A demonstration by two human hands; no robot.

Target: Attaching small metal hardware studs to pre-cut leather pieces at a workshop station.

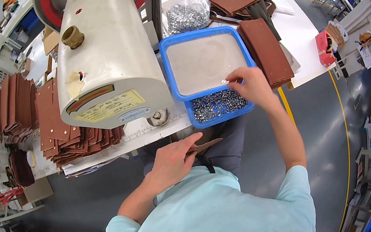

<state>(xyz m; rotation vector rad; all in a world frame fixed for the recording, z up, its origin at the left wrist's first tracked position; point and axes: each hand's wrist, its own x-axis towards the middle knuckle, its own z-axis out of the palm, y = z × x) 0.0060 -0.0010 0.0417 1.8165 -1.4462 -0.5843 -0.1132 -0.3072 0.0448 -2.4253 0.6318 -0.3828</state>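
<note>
Right hand [249,85]: we pinch a stud [224,81] at the upper tray's near edge | left hand [171,161]: ours meets a brown flap [209,144], grip unclear | lower tray [221,121]: we see metal bits [210,105] | press [108,55]: left of both

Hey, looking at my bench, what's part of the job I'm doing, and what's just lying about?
Likely part of the job:
- small shiny piece in your right hand
- brown piece by your left hand
- metal pieces in the lower blue tray

Probably just lying about:
- pink box
- cardboard box
</note>
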